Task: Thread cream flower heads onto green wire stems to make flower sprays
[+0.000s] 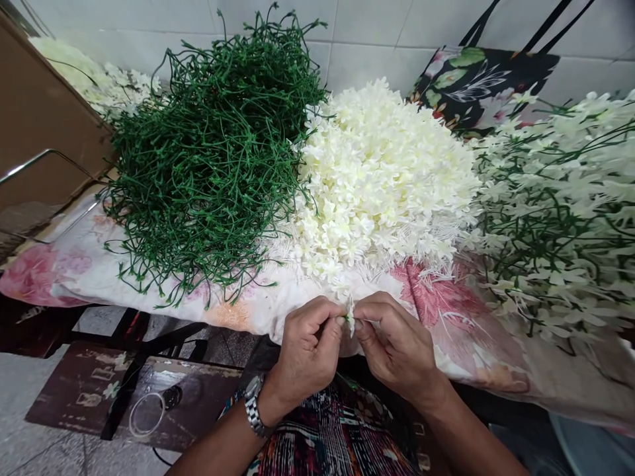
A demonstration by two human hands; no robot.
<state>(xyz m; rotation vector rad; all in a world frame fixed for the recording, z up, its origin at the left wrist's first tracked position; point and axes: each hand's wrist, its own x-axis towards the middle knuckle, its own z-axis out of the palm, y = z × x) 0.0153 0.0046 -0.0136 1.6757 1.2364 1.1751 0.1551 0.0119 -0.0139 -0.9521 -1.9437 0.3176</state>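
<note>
Left hand [313, 340] pinches stem [346, 318], right hand [395, 340] blossom [352, 309]; beyond, stem pile [213, 145], blossom pile [381, 172] remain; seemingly joined sprays [560, 218] rightward.

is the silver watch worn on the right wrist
No, the silver watch is on the wrist of the left hand, and the wrist of the right hand is bare.

White flower [351, 315] — between both hands [312, 340] [397, 347]
</note>
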